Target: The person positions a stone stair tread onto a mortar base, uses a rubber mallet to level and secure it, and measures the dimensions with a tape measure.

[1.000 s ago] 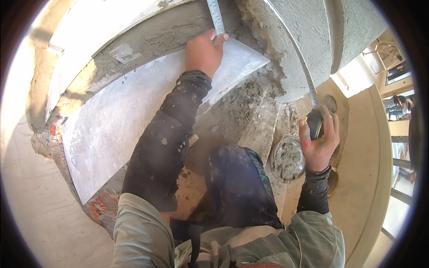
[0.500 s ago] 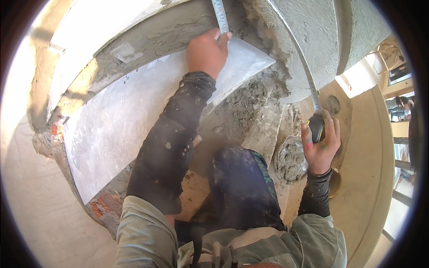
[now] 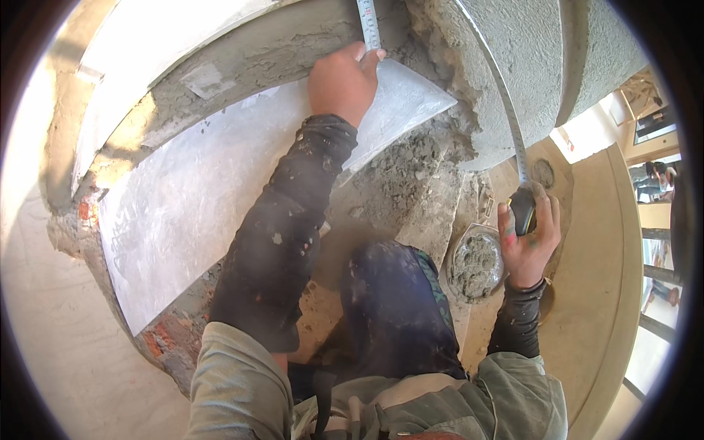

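Observation:
My left hand pinches the end of a tape measure's metal blade between thumb and fingers, at the top edge of a pale triangular slab. From there the blade runs up out of view. It comes back down in a long arc past the grey plastered curve to the case at the right. My right hand is closed around that dark tape measure case, its thumb on the near side. Paint specks mark the right thumb. The slab lies against a step riser of wet mortar.
Loose mortar is heaped beside the slab. A pan of mixed mortar stands left of my right wrist. Broken brick shows under the slab's lower edge. A rounded plastered form rises at the upper right. Far right, a person is partly visible.
The view has shifted slightly, so the slab and plastered form sit a little differently. Both hands keep their hold on the tape measure.

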`<state>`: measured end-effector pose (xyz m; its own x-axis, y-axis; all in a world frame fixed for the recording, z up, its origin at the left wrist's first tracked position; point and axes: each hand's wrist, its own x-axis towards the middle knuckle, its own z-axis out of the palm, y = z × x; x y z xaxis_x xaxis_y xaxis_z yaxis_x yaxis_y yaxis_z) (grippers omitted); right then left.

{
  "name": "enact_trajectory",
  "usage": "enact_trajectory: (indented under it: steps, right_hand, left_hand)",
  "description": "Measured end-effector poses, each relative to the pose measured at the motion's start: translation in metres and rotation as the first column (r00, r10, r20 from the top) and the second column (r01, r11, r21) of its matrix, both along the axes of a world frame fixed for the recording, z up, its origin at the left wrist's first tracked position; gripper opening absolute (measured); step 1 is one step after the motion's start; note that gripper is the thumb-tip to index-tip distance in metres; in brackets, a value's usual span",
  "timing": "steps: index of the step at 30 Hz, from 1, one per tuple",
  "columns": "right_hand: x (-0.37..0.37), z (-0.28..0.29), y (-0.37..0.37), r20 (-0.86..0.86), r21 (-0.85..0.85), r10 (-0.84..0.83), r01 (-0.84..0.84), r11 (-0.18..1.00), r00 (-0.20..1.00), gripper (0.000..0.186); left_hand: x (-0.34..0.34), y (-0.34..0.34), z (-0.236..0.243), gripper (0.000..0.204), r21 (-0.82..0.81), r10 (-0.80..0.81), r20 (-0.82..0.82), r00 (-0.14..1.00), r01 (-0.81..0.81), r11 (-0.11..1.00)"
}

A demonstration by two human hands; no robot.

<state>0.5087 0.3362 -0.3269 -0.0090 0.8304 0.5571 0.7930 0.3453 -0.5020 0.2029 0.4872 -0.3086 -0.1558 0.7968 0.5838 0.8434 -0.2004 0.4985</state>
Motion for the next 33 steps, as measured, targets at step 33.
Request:
enact_trajectory:
  steps: [33]
  right_hand:
    - [-0.0022,0.0011,0.0047,-0.063,-0.009,-0.054,0.054,0.999,0.997,0.049]
  left_hand:
    - [-0.0009,0.0026,0.0022,0.036,-0.051,-0.003,-0.015,1.000,0.003,0.999]
